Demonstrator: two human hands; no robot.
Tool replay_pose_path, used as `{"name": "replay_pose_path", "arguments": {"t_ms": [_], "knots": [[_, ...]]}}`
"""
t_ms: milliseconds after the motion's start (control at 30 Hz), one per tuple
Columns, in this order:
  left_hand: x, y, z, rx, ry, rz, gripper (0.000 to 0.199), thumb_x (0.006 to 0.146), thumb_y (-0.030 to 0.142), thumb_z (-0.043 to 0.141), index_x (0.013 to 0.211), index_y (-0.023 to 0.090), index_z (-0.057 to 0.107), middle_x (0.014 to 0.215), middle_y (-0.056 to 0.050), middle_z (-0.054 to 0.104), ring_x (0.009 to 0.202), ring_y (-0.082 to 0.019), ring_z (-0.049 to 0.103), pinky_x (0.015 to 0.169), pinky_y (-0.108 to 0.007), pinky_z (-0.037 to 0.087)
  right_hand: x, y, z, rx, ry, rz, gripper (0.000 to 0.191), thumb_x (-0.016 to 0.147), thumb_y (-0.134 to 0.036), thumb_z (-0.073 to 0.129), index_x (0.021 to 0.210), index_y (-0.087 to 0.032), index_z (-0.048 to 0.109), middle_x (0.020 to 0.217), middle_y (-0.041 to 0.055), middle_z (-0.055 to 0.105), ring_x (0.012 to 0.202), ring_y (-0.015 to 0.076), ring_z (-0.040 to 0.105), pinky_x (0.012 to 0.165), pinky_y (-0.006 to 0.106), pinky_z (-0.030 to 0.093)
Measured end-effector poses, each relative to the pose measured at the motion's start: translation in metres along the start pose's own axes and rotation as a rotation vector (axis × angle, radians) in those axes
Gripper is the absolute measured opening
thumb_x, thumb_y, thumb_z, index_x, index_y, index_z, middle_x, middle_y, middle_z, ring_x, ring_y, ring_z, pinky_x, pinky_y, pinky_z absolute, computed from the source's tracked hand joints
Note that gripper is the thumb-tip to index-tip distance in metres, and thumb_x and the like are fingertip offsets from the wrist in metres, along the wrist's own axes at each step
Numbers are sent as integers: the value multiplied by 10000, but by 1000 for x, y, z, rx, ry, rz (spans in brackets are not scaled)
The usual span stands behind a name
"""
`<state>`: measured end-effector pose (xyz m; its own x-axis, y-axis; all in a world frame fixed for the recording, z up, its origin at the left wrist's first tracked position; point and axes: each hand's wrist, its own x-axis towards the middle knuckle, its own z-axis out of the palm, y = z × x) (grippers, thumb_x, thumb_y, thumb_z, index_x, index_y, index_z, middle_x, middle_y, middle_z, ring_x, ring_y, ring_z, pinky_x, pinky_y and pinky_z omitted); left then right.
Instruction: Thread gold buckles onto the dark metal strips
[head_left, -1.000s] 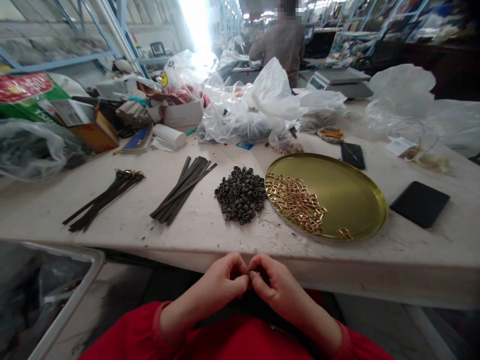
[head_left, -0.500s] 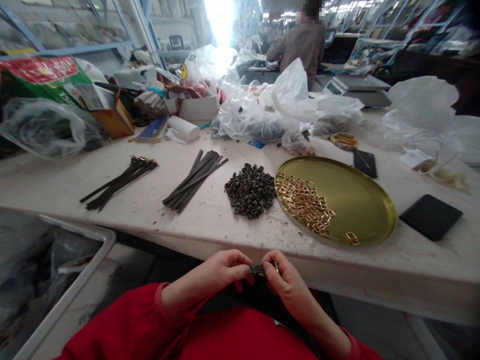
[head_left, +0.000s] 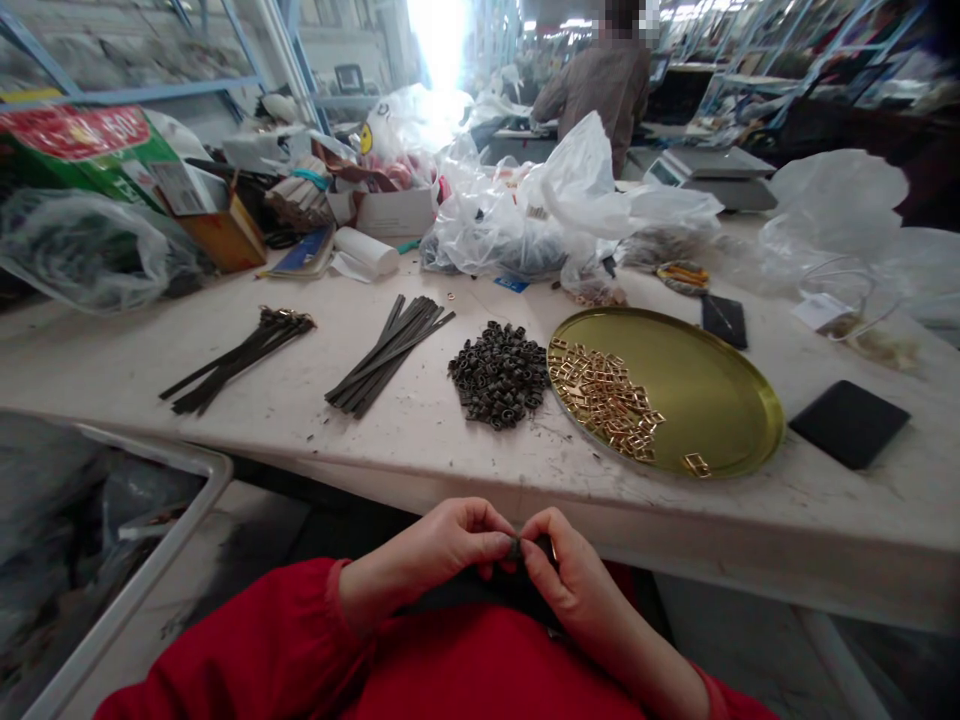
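In front of my red-clad lap, below the table edge, my left hand (head_left: 466, 540) and my right hand (head_left: 559, 562) almost touch. Both are closed in a pinch on a short dark strap (head_left: 514, 549), mostly hidden by fingertips. A gold glint, like a buckle edge, shows at my right fingers. On the table lie a heap of small dark loops (head_left: 499, 375), a bundle of dark strips (head_left: 386, 355) and several strips with gold buckles (head_left: 240, 360). Rectangular gold buckles (head_left: 607, 400) fill the left part of a round gold tray (head_left: 712, 390).
Clear plastic bags (head_left: 525, 215) line the back of the table. A black flat pad (head_left: 851, 423) lies right of the tray, with a scale (head_left: 712, 175) farther back. A white-rimmed bin (head_left: 161, 550) stands lower left. One person (head_left: 607, 90) is beyond the table.
My hands have come closer together, so less of the dark strap shows between them. My left hand has shifted slightly right. The view has tilted a little; the table items stay put.
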<state>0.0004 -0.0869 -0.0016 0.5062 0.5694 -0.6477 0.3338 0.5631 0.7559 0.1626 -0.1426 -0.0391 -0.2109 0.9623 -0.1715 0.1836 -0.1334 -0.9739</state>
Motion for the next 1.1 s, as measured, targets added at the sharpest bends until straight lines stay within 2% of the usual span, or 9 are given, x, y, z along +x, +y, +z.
{"name": "replay_pose_path", "arguments": {"t_ms": [67, 167, 500, 600, 700, 767, 900, 1000, 1100], "knots": [[2, 1, 0, 40, -3, -5, 274, 663, 361, 650, 753, 114, 570, 651, 1, 610, 526, -80, 500, 520, -210, 358, -2, 2, -2, -145, -10, -70, 125, 849, -309, 383, 802, -204, 434, 717, 15, 533, 650, 147, 490, 601, 266, 390], [1, 2, -1, 41, -25, -13, 279, 662, 349, 650, 784, 111, 572, 697, -3, 619, 565, -84, 520, 559, -216, 382, -1, 6, -4, -199, -37, -90, 119, 863, -277, 345, 854, -199, 435, 758, 27, 553, 691, 155, 524, 634, 269, 416], [12, -4, -4, 10, -43, 17, 272, 668, 316, 635, 841, 126, 545, 725, -10, 618, 592, -107, 556, 577, -234, 413, 5, 9, 0, -95, -10, -117, 183, 909, -306, 295, 957, -214, 446, 783, 17, 580, 715, 151, 561, 632, 244, 454], [13, 1, -6, 160, -69, 10, 244, 713, 326, 569, 861, 133, 550, 725, -5, 620, 563, -103, 540, 536, -223, 408, 5, 10, -1, -78, 35, -106, 204, 921, -309, 269, 980, -222, 444, 808, 20, 596, 753, 154, 578, 651, 242, 466], [10, 12, -7, 484, -52, 37, 234, 784, 338, 473, 811, 137, 590, 686, -8, 629, 558, -112, 527, 505, -212, 382, 8, 15, 1, -172, 95, -149, 207, 921, -284, 275, 1049, -227, 428, 905, 38, 613, 842, 163, 591, 717, 258, 470], [7, 23, -7, 677, -17, 106, 237, 801, 320, 456, 788, 144, 614, 719, -21, 653, 618, -133, 554, 542, -216, 389, 13, 17, 3, -232, 97, -205, 217, 918, -258, 279, 1084, -231, 416, 945, 41, 618, 873, 161, 596, 745, 262, 473], [8, 47, -12, 960, 41, 271, 251, 842, 329, 424, 885, 194, 631, 850, -30, 680, 747, -173, 601, 638, -236, 416, 31, 14, 1, -324, 145, -333, 239, 912, -253, 284, 1106, -225, 420, 947, 49, 636, 864, 164, 615, 716, 258, 495], [19, 51, -29, 1196, 235, 274, 302, 854, 410, 404, 891, 206, 623, 808, -39, 670, 725, -191, 604, 624, -256, 425, 56, 16, -9, -484, 287, -368, 228, 906, -298, 310, 1022, -214, 487, 882, 59, 653, 812, 197, 627, 668, 301, 504], [37, 39, -54, 1340, 465, 333, 244, 842, 374, 454, 861, 185, 606, 811, -48, 640, 737, -180, 584, 638, -259, 430, 85, 27, -21, -666, 387, -362, 253, 889, -348, 339, 851, -217, 552, 759, 58, 645, 709, 234, 619, 614, 360, 489]]}}
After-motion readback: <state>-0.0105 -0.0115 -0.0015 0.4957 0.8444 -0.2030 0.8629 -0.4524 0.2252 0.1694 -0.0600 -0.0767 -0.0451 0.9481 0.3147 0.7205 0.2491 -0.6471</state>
